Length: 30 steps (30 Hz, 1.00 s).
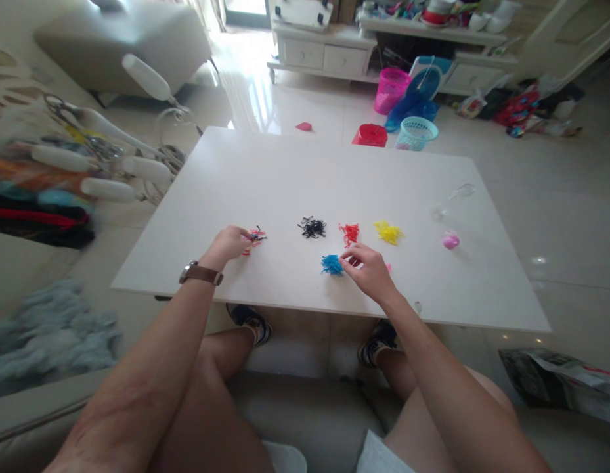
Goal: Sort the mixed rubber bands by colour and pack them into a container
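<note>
My left hand (pixel 230 244), with a watch on its wrist, is closed at the left of the table. Its fingertips are on a small bunch of mixed red, black and pale strips (pixel 258 237). Over the right edge of a blue strip pile (pixel 331 265) is my right hand (pixel 366 268), its thumb and fingers drawn together; what they pinch is too small to tell. Behind it lies a red strip pile (pixel 350 234). A black strip pile (pixel 312 227) and a yellow one (pixel 389 232) flank the red. Something pink (pixel 389 267) is mostly hidden by the right hand.
All piles lie on a white table (pixel 285 171). Toward its right are a pink-purple lump (pixel 451 241) and a clear, see-through item (pixel 438 213). Baskets, including a light blue one (pixel 417 131), stand on the floor beyond the far edge.
</note>
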Available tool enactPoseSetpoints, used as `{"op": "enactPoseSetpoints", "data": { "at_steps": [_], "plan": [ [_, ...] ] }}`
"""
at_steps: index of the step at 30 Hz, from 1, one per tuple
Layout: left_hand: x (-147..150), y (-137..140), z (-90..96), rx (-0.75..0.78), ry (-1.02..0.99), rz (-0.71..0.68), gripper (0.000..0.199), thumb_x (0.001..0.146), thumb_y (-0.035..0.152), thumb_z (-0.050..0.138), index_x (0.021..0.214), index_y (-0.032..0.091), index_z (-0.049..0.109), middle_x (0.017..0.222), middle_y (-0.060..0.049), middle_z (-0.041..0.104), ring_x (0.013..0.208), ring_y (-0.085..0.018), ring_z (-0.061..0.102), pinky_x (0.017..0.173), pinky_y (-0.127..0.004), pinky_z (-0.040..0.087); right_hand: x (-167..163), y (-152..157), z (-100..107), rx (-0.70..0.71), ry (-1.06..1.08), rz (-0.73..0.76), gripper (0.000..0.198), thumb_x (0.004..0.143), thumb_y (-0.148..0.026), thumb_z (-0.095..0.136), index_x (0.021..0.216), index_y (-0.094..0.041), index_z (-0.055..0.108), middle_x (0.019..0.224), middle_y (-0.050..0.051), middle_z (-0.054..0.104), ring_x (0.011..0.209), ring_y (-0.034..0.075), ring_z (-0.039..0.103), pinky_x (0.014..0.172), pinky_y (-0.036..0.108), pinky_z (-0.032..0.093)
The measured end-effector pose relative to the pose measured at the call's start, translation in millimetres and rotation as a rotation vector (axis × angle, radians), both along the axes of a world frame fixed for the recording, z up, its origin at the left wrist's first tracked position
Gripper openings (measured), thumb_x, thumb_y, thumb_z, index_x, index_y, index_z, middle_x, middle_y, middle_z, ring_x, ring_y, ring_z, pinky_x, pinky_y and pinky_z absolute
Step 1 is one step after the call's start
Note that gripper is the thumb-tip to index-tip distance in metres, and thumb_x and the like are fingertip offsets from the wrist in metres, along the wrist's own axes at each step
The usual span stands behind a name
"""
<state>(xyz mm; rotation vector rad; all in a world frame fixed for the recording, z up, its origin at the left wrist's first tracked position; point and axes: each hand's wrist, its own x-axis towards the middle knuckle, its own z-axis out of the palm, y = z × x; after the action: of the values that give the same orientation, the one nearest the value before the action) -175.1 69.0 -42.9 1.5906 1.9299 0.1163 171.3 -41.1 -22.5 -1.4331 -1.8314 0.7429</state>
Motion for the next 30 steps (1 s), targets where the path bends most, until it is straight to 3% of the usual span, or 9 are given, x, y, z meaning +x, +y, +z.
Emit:
{"op": "enactPoseSetpoints", "data": {
  "at_steps": [8,15,25,30],
  "plan": [
    [-0.2,1.8,6.0,0.101,0.031,0.041,0.029,0.069,0.034,0.074,0.091,0.017,0.081,0.067,-0.009,0.073,0.063,-0.022,0.067,0.059,-0.027,0.046,-6.9,0.8,-2.5,-0.016,-0.019,0.027,0.015,0.092,-0.028,0.064,0.079,-0.02,0.068,0.084,0.004,0.065,0.07,0.015,0.062,0.068,0.029,0.052],
    [4.4,0.7,1.6,0.023,0.006,-0.002,0.028,0.071,0.028,0.069,0.093,0.018,0.082,0.066,-0.008,0.072,0.058,-0.02,0.064,0.058,-0.028,0.045,-7.6,-0.6,-4.8,-0.019,-0.036,0.038,0.012,0.09,-0.024,0.064,0.08,-0.02,0.069,0.084,0.003,0.064,0.07,0.014,0.062,0.068,0.028,0.051],
    [11.7,2.6,18.3,0.208,-0.001,0.087,0.017,0.064,0.028,0.075,0.076,0.016,0.08,0.067,-0.009,0.073,0.068,-0.023,0.067,0.062,-0.029,0.047,-6.7,-1.7,-3.1,-0.019,-0.044,0.037,0.013,0.09,-0.024,0.064,0.078,-0.02,0.067,0.084,0.003,0.065,0.069,0.014,0.062,0.067,0.028,0.05],
    [13.7,1.0,18.3,0.27,-0.029,0.134,0.023,0.065,0.023,0.072,0.086,0.016,0.078,0.079,-0.008,0.076,0.07,-0.021,0.068,0.062,-0.027,0.047,-6.4,-2.0,-3.5,-0.024,-0.059,0.04,0.013,0.09,-0.024,0.064,0.078,-0.02,0.067,0.085,0.003,0.066,0.068,0.014,0.062,0.066,0.028,0.05]
  ]
}}
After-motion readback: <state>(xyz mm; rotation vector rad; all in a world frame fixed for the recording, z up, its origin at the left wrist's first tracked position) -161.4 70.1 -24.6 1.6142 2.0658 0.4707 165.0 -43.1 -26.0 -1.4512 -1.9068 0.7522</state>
